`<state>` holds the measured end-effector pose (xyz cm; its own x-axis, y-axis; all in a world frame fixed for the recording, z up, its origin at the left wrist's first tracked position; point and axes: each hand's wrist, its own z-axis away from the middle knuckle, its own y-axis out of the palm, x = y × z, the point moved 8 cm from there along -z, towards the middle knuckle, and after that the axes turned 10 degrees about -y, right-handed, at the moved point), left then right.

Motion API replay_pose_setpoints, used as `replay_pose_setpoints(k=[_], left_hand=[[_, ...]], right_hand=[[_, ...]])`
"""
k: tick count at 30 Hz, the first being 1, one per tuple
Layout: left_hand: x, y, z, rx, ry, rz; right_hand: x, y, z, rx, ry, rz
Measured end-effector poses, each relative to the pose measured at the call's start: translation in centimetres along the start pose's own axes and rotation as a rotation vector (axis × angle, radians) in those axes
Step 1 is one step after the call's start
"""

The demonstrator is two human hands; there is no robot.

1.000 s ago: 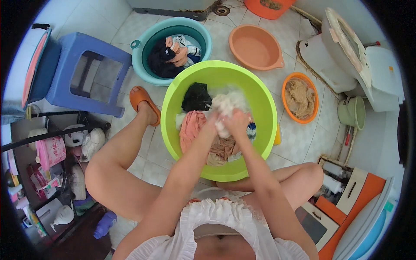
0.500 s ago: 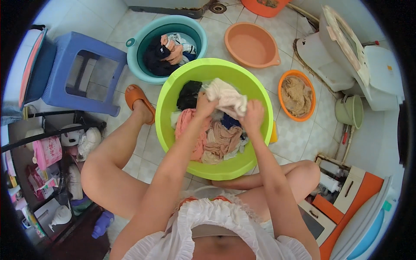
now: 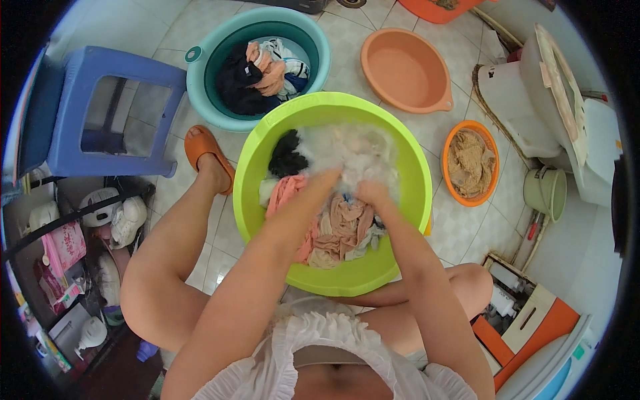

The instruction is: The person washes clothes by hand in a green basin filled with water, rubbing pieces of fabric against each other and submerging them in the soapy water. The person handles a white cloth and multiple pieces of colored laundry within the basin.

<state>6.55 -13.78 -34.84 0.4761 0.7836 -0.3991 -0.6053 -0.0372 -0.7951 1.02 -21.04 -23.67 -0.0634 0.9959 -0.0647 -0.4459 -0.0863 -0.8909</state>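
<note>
A large lime-green tub [image 3: 417, 220] stands between my legs, with water and laundry in it. Both my left hand [image 3: 331, 179] and my right hand [image 3: 371, 192] are down at the water in its middle, close together. Their closed fingers are partly hidden by white froth and a pale, whitish garment [image 3: 357, 148], which they grip at its near side. Black cloth [image 3: 288, 155] lies to the left of the froth. Nearer to me are a coral-pink garment [image 3: 288, 193] and a beige-pink garment [image 3: 347, 223], below my wrists.
A teal basin [image 3: 200, 80] with clothes stands behind left, beside a blue plastic stool [image 3: 63, 113]. An orange-brown basin [image 3: 407, 70] and a small orange basin [image 3: 494, 150] holding tan cloth are right. A toilet [image 3: 513, 100], green bucket [image 3: 545, 193] and black shelf rack [image 3: 27, 247] line the sides.
My hands have lowered the whitish garment from above the tub into the water, where froth and splashing now spread around it. The view has shifted slightly.
</note>
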Motion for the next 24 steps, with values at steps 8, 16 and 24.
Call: replay_pose_setpoints(k=[8,16,24], left_hand=[[-1.7,-10.2,-0.1,-0.173,-0.194,1.05],[-9.8,-11.3,6.9,1.036,-0.127,2.264],[-7.8,-9.2,8.7,0.622,-0.48,2.047]], right_hand=[[-6.6,-0.6,-0.4,-0.878,0.489,-1.464],[1.9,-13.2,5.0,-0.967,0.045,-0.804],[1.5,-11.4,6.5,-1.028,0.068,-0.746]])
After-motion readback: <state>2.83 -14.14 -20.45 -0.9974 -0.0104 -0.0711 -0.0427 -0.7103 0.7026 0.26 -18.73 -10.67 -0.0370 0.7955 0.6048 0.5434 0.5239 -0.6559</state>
